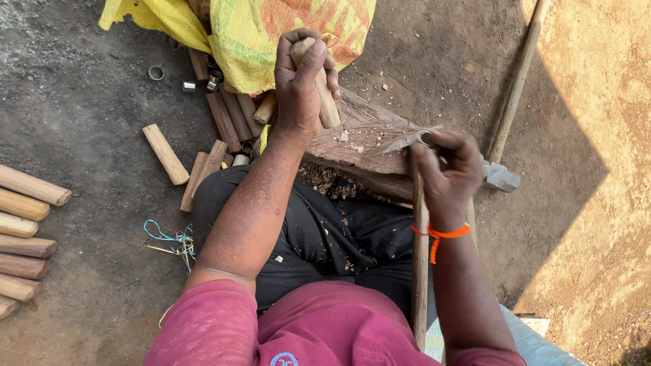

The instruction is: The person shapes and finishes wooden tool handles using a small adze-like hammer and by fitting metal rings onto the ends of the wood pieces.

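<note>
A short, pale, rounded wooden peg is held upright on the chipped wooden block by the left hand, its grip wrapped around it, while an adze is clasped by the right hand.

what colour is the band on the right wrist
Orange, a thin thread band tied round the right wrist, seen in the head view.
</note>
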